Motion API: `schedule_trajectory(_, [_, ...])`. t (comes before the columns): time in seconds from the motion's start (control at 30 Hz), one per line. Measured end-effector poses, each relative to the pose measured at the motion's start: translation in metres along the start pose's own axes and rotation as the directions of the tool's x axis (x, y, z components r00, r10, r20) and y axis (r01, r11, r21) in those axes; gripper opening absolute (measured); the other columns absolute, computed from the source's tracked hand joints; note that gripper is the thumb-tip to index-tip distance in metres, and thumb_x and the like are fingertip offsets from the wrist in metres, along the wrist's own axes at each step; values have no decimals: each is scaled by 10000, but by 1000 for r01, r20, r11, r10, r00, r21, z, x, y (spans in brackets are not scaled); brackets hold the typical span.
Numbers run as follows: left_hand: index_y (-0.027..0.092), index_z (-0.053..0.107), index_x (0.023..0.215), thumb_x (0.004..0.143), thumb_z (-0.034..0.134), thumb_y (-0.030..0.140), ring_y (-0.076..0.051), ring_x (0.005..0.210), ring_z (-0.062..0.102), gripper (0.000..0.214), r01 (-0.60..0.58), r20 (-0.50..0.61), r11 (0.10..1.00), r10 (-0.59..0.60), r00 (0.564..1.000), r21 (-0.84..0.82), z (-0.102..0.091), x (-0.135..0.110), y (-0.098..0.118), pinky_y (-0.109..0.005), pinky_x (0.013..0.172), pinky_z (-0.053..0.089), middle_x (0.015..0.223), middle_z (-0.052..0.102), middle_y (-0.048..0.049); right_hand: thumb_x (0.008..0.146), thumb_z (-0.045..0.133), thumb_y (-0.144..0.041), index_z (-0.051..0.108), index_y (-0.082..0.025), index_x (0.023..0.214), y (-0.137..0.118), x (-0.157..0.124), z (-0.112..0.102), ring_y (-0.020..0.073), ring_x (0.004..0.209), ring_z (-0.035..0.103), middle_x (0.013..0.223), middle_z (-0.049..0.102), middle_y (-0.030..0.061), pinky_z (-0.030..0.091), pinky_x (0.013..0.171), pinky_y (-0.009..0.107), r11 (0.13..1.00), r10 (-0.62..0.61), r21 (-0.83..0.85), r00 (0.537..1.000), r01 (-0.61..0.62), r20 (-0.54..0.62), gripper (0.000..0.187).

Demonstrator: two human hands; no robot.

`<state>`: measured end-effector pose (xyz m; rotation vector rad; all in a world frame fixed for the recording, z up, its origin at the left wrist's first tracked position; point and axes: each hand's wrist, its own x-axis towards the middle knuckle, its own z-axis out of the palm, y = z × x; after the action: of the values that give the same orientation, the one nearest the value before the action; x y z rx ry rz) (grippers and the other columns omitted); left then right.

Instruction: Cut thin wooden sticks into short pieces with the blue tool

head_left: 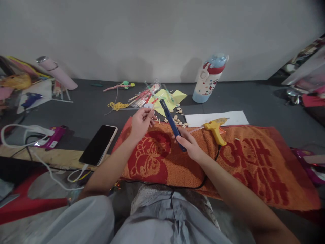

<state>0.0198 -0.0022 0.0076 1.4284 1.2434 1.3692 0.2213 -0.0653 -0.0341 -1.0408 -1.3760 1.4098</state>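
My right hand [188, 144] is wrapped around the lower part of a dark blue utility knife [170, 120], its tip slanting up and to the left. To its left, my left hand [142, 122] pinches a thin pale stick [152, 107] between thumb and fingers. Stick and knife tip are close together but apart. Below both hands lies an orange-and-red towel [198, 169]. Small cut wooden pieces [177, 118] are scattered just beyond it, beside yellow paper [179, 96] and a plastic pack of sticks [144, 96].
A yellow glue gun [215, 130] rests on a white board [238, 118] and the towel, its cord crossing the towel. Behind stands a water bottle [209, 79]. On the left are a phone [98, 145], a purple power strip [53, 138] and a pink flask [57, 73].
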Motion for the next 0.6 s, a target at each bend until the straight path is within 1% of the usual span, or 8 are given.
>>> schedule_trajectory(0.13, [164,607,858,829,600,495,-97,439,564,332,14,-9,998,-14,1000,69,-3,3,-3,-205,390,419,584,615,6,746,628,-626,565,-205,1197,0,-2,3,250,1008,596,1116,647,86,465,926,404,998,33,50,999,-35,39,620])
schedule_trajectory(0.23, [162,635,869,856,563,461,-106,451,566,308,12,6,992,-13,1000,124,-4,4,-5,-214,397,425,597,619,-2,738,628,-645,579,-204,1197,-1,-3,4,277,1080,591,1181,645,96,446,983,435,998,43,32,996,-45,72,639])
schedule_trajectory(0.3, [157,646,877,865,544,424,-104,454,553,285,-1,6,986,0,1000,168,-5,4,-5,-219,411,424,621,630,-10,725,635,-656,560,-196,1245,0,-3,3,299,1148,572,1260,619,111,419,1027,459,997,69,14,995,-70,72,698])
schedule_trajectory(0.37, [155,655,887,867,532,388,-102,457,536,264,-25,-2,975,26,1000,219,-6,4,-5,-223,437,421,626,636,-11,719,641,-660,532,-189,1298,1,-4,3,315,1209,544,1333,581,123,387,1065,474,997,83,-3,994,-83,64,755])
schedule_trajectory(0.43, [155,663,894,867,522,351,-107,495,544,243,-59,-6,962,63,998,268,-6,4,-4,-229,488,432,657,657,-19,721,643,-658,523,-187,1322,2,-4,3,323,1252,515,1370,560,121,359,1093,476,998,68,-24,996,-66,60,773])
schedule_trajectory(0.53, [154,671,850,862,506,305,-127,597,583,224,-118,21,925,118,993,362,-7,4,-2,-240,578,452,708,683,-32,739,634,-652,524,-195,1334,3,-4,3,321,1284,487,1389,551,107,328,1118,475,998,36,-56,997,-33,62,759])
schedule_trajectory(0.6, [152,671,799,852,491,262,-138,643,596,218,-153,52,883,145,988,444,-7,3,0,-245,616,452,716,688,-34,764,619,-637,525,-205,1339,3,-4,2,313,1272,498,1381,560,96,337,1112,471,996,18,-84,997,-12,79,725])
